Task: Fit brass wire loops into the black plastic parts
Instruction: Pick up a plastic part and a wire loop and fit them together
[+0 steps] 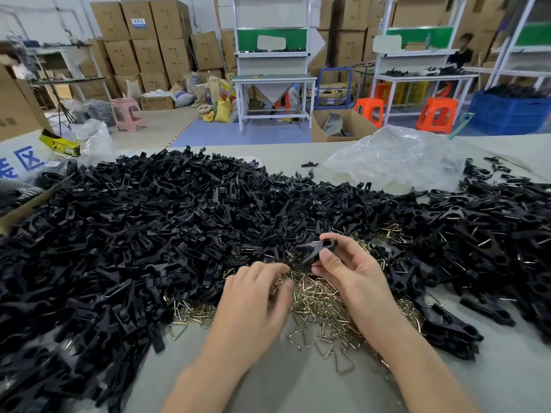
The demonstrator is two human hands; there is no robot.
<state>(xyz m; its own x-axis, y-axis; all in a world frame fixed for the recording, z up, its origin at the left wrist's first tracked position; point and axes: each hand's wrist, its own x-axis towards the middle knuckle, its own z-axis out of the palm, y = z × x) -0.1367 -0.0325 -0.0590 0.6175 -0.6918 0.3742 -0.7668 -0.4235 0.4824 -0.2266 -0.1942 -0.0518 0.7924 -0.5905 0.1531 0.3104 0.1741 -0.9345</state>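
Observation:
A huge heap of black plastic parts [155,222] covers the grey table [268,380] from the left side to the far right. A smaller pile of brass wire loops [316,308] lies in front of it, between my forearms. My right hand [346,266] holds one black plastic part [317,248] above the loops, thumb and fingers curled round it. My left hand [256,293] hovers palm down over the brass loops with its fingers bent, blurred; I cannot tell whether it pinches a loop.
A crumpled clear plastic bag [396,158] lies at the back right of the table. A cardboard box [21,186] stands at the left edge. Beyond the table are white workbenches [274,79], orange stools [436,114] and stacked cartons [149,40].

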